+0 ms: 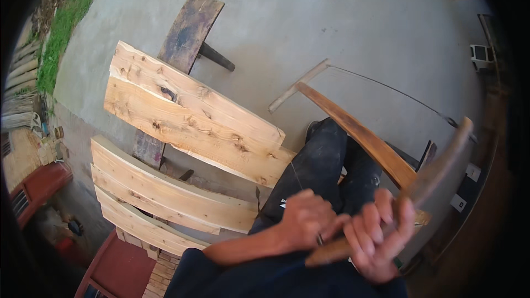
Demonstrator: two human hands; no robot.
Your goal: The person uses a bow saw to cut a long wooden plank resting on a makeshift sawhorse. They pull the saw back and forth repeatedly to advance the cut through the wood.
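Note:
A wooden frame saw [359, 135] slants across my legs, its long stretcher running from a far end piece [313, 73] to a near one beside my chest. A thin twisted cord [386, 84] spans its right side. My right hand [378, 234] wraps round the near end piece, fingers curled over the wood. Close by on the left, my left hand [309, 218] is closed at the lower tip of that end piece. A small dark metal bit shows under its fingers; what they grip is hidden. A thin line, perhaps the blade, runs toward this hand.
Wide knotty planks [187, 116] lie across a worn wooden bench [190, 27] on my left. Several narrower boards [165, 179] lie nearer. A dark red object [118, 267] stands at lower left. Concrete floor [353, 16] stretches ahead, with grass [63, 33] at far left.

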